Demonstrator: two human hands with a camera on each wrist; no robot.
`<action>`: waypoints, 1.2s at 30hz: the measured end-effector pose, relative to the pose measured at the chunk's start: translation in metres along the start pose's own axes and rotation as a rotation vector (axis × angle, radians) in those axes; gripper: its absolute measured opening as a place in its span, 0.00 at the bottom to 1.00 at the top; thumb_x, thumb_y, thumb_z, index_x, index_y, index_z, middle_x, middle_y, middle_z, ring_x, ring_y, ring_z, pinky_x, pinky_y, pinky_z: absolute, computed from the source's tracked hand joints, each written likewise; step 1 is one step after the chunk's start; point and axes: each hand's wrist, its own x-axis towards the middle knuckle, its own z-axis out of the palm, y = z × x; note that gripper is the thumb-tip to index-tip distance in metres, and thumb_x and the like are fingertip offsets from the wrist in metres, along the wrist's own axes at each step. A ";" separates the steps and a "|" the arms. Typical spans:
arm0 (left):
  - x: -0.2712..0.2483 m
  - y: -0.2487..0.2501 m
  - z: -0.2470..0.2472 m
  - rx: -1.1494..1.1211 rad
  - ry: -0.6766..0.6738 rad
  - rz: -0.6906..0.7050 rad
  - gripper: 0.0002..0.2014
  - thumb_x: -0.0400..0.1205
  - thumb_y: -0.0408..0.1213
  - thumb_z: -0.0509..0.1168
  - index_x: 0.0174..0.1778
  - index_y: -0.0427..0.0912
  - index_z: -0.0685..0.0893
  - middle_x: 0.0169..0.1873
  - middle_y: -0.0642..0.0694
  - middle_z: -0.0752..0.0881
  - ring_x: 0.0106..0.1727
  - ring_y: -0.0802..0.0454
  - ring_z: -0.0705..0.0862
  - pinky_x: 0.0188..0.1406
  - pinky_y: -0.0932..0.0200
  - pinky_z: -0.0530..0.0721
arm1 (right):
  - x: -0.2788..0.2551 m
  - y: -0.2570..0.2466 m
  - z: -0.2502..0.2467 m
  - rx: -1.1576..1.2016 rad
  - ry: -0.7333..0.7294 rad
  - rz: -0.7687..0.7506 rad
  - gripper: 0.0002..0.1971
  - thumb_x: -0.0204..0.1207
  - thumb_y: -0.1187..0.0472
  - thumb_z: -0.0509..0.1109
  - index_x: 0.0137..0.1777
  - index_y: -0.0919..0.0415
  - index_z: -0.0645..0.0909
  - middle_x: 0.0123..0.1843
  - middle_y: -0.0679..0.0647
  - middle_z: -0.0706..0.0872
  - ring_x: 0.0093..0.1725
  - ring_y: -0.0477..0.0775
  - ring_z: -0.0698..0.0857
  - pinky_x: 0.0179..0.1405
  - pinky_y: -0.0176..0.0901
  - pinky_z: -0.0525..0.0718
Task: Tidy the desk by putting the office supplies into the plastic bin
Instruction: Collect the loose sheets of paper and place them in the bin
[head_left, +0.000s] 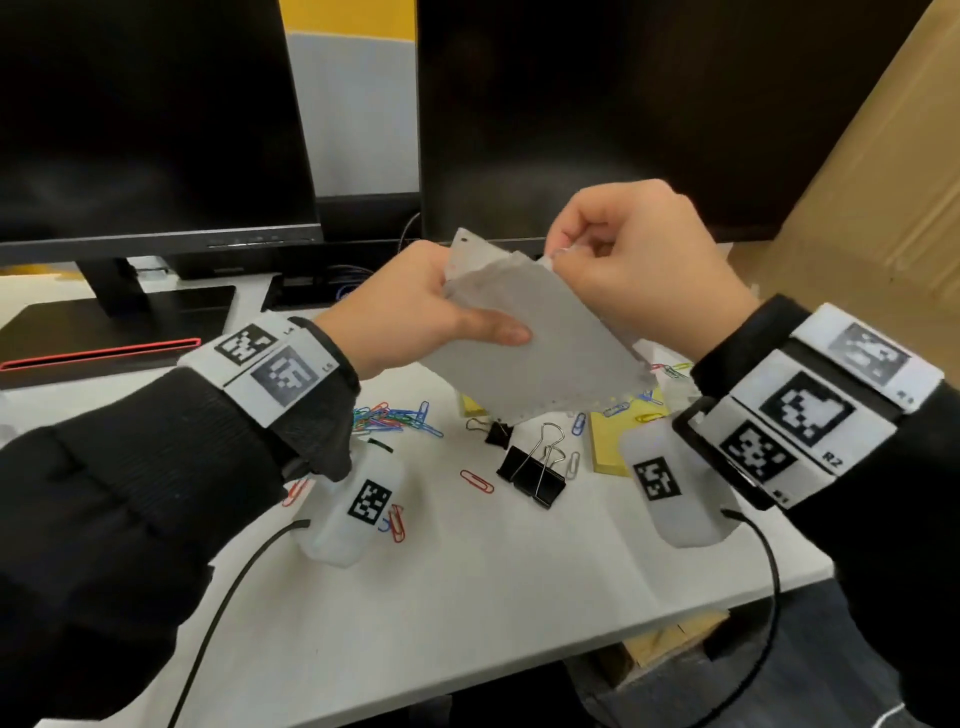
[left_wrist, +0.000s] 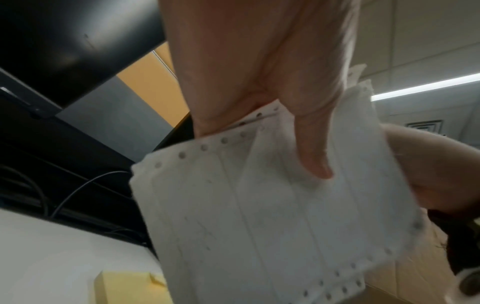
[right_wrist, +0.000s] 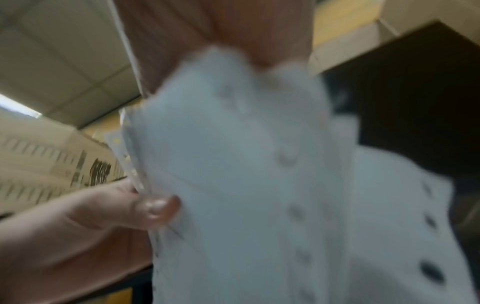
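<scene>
A: Entry, both hands up over the desk (head_left: 467, 597). What is held?

B: A small stack of white loose-leaf paper (head_left: 535, 338), punched holes along the edges, some edges ragged. It hangs in the air above the desk, tilted, in front of the two dark monitors (head_left: 571, 104).

A: Left hand (head_left: 415, 306)?

B: Thumb lies flat across the near face of the paper, fingers behind it; a firm pinch on the stack. Left wrist view confirms: thumb (left_wrist: 314, 156) pressed on the sheet.

A: Right hand (head_left: 628, 260)?

B: Fingers curled tight, thumb and forefinger pinching the upper corner of the paper. Right wrist view is blurred; it shows the paper (right_wrist: 246, 164) only.

A: Below the paper?

B: Directly under it on the desk: a black binder clip (head_left: 532, 475), a smaller one just behind. Left of the binder clip, a heap of coloured paper clips (head_left: 395, 415); right of it, a yellow sticky-note pad (head_left: 610, 447) with a few clips lying on it.

A: Bin?

B: Cannot tell; none identifiable in any view.
</scene>
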 end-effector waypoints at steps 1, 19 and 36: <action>0.000 -0.002 0.000 -0.014 0.026 0.001 0.14 0.69 0.32 0.76 0.49 0.48 0.87 0.47 0.50 0.91 0.49 0.54 0.90 0.55 0.53 0.87 | 0.002 0.001 0.001 0.076 0.026 -0.001 0.10 0.69 0.65 0.63 0.32 0.50 0.80 0.27 0.46 0.82 0.25 0.40 0.77 0.29 0.28 0.75; -0.040 -0.037 -0.033 -0.394 0.379 -0.109 0.23 0.70 0.41 0.70 0.61 0.41 0.81 0.55 0.44 0.88 0.54 0.52 0.88 0.50 0.60 0.87 | -0.022 -0.005 0.105 0.736 -0.221 0.373 0.24 0.68 0.75 0.70 0.63 0.59 0.71 0.60 0.58 0.83 0.59 0.56 0.83 0.61 0.55 0.83; -0.049 -0.042 -0.046 -0.245 0.407 -0.091 0.10 0.69 0.47 0.72 0.39 0.45 0.83 0.32 0.55 0.85 0.35 0.62 0.85 0.34 0.67 0.81 | -0.021 -0.014 0.116 0.813 -0.048 0.194 0.25 0.66 0.63 0.79 0.61 0.52 0.73 0.55 0.49 0.81 0.53 0.47 0.83 0.45 0.37 0.86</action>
